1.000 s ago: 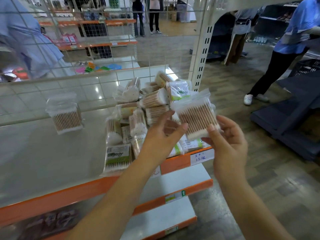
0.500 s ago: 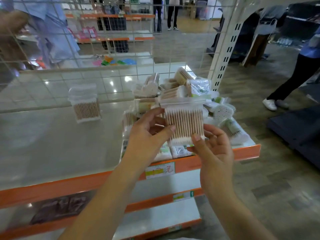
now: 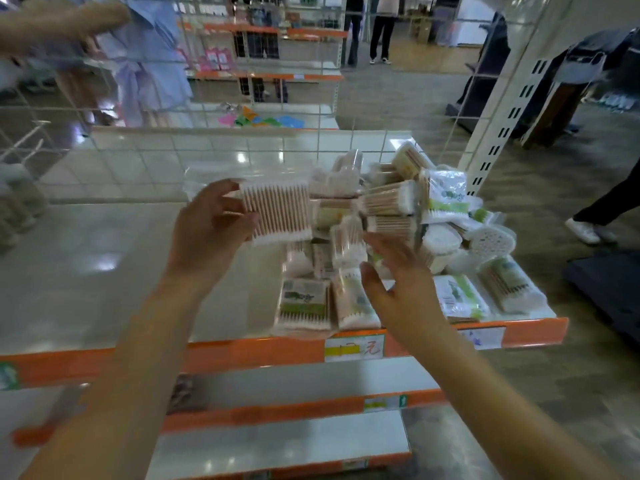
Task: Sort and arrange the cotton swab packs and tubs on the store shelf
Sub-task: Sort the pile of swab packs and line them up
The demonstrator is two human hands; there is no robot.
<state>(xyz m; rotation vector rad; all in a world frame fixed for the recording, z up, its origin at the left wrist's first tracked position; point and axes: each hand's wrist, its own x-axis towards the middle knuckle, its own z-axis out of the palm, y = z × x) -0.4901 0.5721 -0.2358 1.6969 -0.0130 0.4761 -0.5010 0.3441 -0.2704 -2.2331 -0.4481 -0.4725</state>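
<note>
1. Holding the clear swab pack (image 3: 278, 211) alone now, the left hand (image 3: 207, 233) has its fingers curled round the pack's left edge, up at 11 o'clock above the jumbled pile (image 3: 398, 244).
2. Having let go, the right hand (image 3: 401, 292) hovers with fingers spread wide over the pile on the shelf (image 3: 104, 271).
3. Likely meaning: one pack heads leftward while the right hand picks the next.

The price tag (image 3: 354, 348) writing is too blurred to read (as are the pack labels (image 3: 304, 299)).
</note>
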